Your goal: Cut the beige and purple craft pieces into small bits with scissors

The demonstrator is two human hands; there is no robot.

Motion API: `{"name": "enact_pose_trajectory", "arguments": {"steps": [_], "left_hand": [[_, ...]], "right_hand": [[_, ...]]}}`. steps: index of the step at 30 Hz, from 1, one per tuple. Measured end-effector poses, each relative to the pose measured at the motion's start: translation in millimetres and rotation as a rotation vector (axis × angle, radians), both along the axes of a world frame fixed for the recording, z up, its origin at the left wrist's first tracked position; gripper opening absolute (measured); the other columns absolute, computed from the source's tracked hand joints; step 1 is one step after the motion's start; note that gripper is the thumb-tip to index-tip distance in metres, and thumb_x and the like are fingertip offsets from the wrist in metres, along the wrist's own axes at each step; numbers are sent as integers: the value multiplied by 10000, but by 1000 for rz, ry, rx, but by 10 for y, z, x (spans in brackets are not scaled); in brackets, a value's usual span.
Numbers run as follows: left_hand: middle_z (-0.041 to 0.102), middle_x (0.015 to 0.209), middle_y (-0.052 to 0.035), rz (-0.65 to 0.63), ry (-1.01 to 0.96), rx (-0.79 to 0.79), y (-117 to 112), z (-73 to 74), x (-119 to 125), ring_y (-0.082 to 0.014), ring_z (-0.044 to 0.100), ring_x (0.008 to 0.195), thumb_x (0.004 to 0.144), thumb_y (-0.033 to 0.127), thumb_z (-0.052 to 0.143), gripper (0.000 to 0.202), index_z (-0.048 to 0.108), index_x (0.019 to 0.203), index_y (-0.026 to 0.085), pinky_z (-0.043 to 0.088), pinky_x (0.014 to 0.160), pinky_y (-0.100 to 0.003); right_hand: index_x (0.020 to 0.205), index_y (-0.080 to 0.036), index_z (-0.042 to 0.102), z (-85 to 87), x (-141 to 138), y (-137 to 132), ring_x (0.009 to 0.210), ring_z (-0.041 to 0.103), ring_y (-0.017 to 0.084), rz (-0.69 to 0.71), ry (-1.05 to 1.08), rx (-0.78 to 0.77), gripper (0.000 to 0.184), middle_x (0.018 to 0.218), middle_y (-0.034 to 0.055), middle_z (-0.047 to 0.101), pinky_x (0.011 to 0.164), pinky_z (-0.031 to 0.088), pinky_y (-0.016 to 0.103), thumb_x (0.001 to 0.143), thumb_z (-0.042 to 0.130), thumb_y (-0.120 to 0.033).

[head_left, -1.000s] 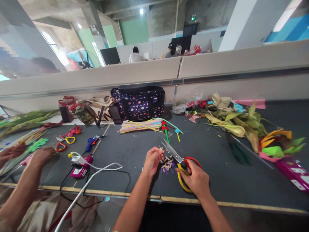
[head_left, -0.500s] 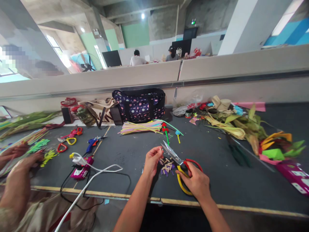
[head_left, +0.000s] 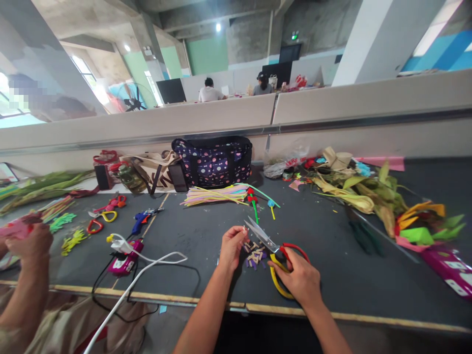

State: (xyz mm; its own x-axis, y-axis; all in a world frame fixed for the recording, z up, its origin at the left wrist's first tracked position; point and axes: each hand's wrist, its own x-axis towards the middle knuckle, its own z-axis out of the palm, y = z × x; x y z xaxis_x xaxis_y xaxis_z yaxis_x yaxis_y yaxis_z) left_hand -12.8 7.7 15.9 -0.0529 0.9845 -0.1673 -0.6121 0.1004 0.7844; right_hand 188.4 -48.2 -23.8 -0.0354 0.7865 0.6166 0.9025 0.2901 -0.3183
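My right hand [head_left: 300, 278] grips a pair of scissors [head_left: 271, 246] with one red and one yellow handle loop. The blades are slightly apart and point up and left, toward my left hand [head_left: 233, 246]. Thumb and fingers of that hand pinch a small pale piece [head_left: 245, 228], mostly hidden, close by the blade tips. Below the blades lies a little pile of short beige and purple pieces [head_left: 254, 258] on the dark table. Just beyond are a red flower on a green stem [head_left: 251, 196] and a small blue flower on a yellow stem [head_left: 272, 204].
A bundle of pastel pipe cleaners [head_left: 217, 194] lies before a dotted bag [head_left: 217, 160]. Leftward are a blue glue gun [head_left: 140, 221], a magenta power strip [head_left: 125, 258] with a white cable, and a co-worker's hands [head_left: 31, 238]. Dried husks [head_left: 354, 191] and dark-handled pliers [head_left: 365, 236] lie right.
My left hand and the scissors have barely shifted; the pinch stays near the blade tips. The co-worker's hands at left have risen from the table and now hold something pink.
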Motion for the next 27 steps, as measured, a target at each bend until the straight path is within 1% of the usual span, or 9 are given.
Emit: {"name": "enact_pose_trajectory", "arguments": {"steps": [3, 6, 11, 18, 23, 27], "left_hand": [[643, 691, 9, -7, -17, -12, 2, -2, -10, -79, 564, 559, 575, 229, 829, 246, 659, 732, 145, 478, 617, -223], [621, 656, 23, -18, -48, -14, 2, -21, -18, -82, 565, 562, 573, 218, 827, 248, 643, 725, 151, 482, 624, -223], [636, 682, 21, -33, -70, -18, 0, -27, -17, -79, 575, 574, 573, 196, 821, 248, 637, 733, 151, 471, 618, -210], [638, 673, 21, -61, -79, -19, -2, -26, -9, -79, 574, 567, 570, 188, 823, 248, 627, 718, 148, 470, 604, -209], [641, 656, 18, -75, -76, -26, 5, -64, -19, -84, 579, 551, 568, 183, 820, 244, 618, 699, 145, 481, 601, -215], [651, 663, 8, -88, -73, -25, 6, -71, -21, -87, 589, 558, 574, 168, 817, 242, 624, 718, 143, 491, 607, -213]], "right_hand": [[1074, -161, 627, 13, -4, -10, 643, 618, 132, 19, 3, -12, 563, 773, 42, 685, 633, 438, 230, 811, 527, -647], [1073, -163, 632, 29, -9, -14, 672, 627, 143, 51, -18, -7, 532, 804, 59, 692, 646, 445, 234, 833, 510, -621], [1074, -158, 639, 40, -14, -10, 711, 639, 155, 83, -56, 8, 523, 809, 70, 696, 646, 447, 232, 848, 494, -608], [1079, -155, 637, -38, 6, 12, 744, 650, 157, 79, -55, 15, 558, 884, 75, 709, 687, 461, 242, 825, 517, -637], [1095, -163, 632, -48, 18, 17, 726, 643, 143, 84, -42, -1, 585, 871, 57, 706, 680, 458, 230, 809, 521, -661], [1072, -155, 644, -42, 15, 20, 696, 634, 136, 79, -47, -8, 582, 815, 50, 696, 662, 450, 223, 804, 530, -658]]}}
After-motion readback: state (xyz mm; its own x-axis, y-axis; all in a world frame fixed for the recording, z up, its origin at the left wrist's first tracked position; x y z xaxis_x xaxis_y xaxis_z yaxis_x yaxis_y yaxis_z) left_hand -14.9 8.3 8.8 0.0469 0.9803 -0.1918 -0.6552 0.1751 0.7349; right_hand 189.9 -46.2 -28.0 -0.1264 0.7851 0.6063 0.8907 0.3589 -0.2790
